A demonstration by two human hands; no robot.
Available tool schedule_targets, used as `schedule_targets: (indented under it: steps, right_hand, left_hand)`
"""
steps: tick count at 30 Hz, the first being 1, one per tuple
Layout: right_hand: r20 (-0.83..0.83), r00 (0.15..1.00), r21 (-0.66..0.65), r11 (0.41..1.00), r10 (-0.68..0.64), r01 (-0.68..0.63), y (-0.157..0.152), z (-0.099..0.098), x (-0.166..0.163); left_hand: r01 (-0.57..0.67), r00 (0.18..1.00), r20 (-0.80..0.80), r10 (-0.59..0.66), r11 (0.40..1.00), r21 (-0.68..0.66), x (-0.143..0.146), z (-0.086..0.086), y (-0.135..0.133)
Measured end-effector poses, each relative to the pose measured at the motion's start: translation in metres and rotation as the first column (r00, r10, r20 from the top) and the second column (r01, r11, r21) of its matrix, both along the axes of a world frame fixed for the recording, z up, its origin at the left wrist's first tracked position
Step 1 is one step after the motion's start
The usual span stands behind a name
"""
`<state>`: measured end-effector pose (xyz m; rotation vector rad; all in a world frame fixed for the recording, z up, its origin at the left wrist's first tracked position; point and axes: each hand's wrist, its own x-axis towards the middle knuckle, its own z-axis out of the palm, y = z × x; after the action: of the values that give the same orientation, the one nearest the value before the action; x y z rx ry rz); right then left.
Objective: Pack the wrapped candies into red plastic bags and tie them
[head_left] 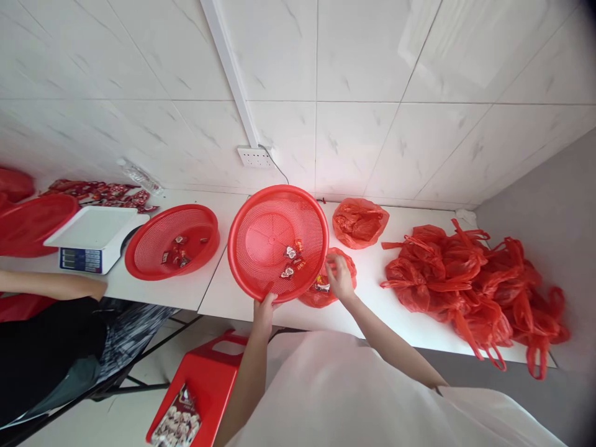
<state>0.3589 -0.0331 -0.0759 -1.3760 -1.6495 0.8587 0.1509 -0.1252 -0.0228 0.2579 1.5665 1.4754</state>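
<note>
My left hand (pixel 264 308) grips the near rim of a red mesh basket (pixel 261 248), thumb over the edge. The basket is raised and tilted towards me. A few small red-and-white wrapped packets (pixel 289 252) lie in its lower right part. At the basket's right, my right hand (pixel 341 277) has its fingers bent at the opening of a red plastic bag (pixel 321 299), seeming to pinch its film. Inside that bag a colourful packet (pixel 322 284) shows; the basket hides part of the bag.
Another open red bag (pixel 361 222) stands behind. Tied red bags (pixel 447 273) pile up at right. Leftwards are a second red basket (pixel 174 242) with packets, a white scale (pixel 100 236) and a co-worker's arm (pixel 51 285). A red stool (pixel 205 385) stands below the table edge.
</note>
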Motion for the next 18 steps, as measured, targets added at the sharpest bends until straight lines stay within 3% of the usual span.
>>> schedule_targets:
  steps: [2,4,10,14,18]
  right_hand:
    - [0.098,0.978,0.082,0.977,0.187,-0.195,-0.001,0.016,-0.011]
    - [0.236,0.937,0.081,0.956,0.257,-0.282,-0.003,0.022,-0.024]
    - [0.465,0.811,-0.096,0.931,0.355,-0.352,-0.01,0.014,-0.051]
    - [0.481,0.758,-0.187,0.897,0.44,-0.401,-0.009,0.018,-0.048]
    - [0.49,0.76,-0.236,0.904,0.427,-0.356,-0.001,0.014,-0.04]
  left_hand:
    - [0.038,0.999,-0.016,-0.039,0.999,-0.024,0.002,-0.001,-0.002]
    - [0.088,0.996,-0.029,-0.089,0.995,-0.036,0.006,0.001,-0.003]
    - [0.138,0.99,-0.013,-0.138,0.99,0.035,0.023,0.013,0.003]
    - [0.116,0.991,0.061,-0.115,0.993,-0.007,0.029,0.011,0.004]
    - [0.118,0.989,0.095,-0.111,0.991,-0.067,0.034,0.005,-0.001]
